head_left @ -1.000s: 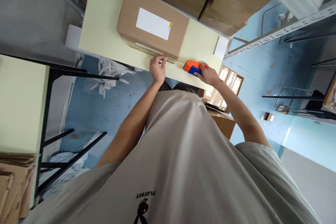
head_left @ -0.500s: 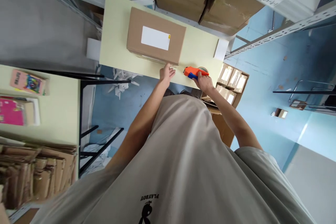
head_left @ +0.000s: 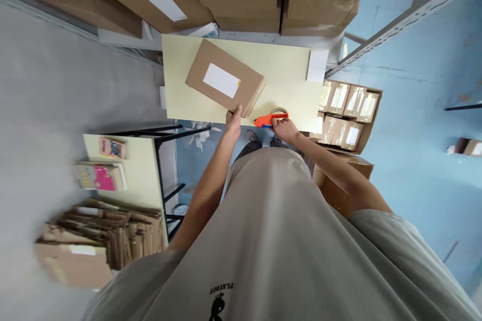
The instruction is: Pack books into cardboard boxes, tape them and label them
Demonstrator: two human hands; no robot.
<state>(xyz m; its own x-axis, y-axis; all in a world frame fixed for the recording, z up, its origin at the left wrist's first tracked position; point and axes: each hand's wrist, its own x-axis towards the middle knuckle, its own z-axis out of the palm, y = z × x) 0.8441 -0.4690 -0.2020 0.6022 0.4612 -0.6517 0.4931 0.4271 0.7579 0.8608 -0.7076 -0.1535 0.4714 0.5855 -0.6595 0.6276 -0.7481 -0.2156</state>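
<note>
A flat cardboard box (head_left: 246, 71) with a white label (head_left: 221, 80) on top lies at an angle on the pale yellow table (head_left: 291, 67). My left hand (head_left: 234, 120) grips its near edge, thumb on the top face and the other fingers out of sight below. In my right hand (head_left: 285, 129) is an orange and blue tape dispenser (head_left: 262, 120) with a roll of tape. It is held at the table's near edge, just right of the box's near corner.
A white stack of paper or labels (head_left: 317, 65) sits at the table's right end. Large cartons (head_left: 233, 0) fill the shelf behind. To the right stands an open carton of taped parcels (head_left: 341, 110). Books (head_left: 103, 176) and folded cardboard (head_left: 124, 230) are at the left.
The box has turned, its right end swinging nearer to me. My left hand has taken hold of its near edge. The tape dispenser has shifted left and closer, and the view has swung.
</note>
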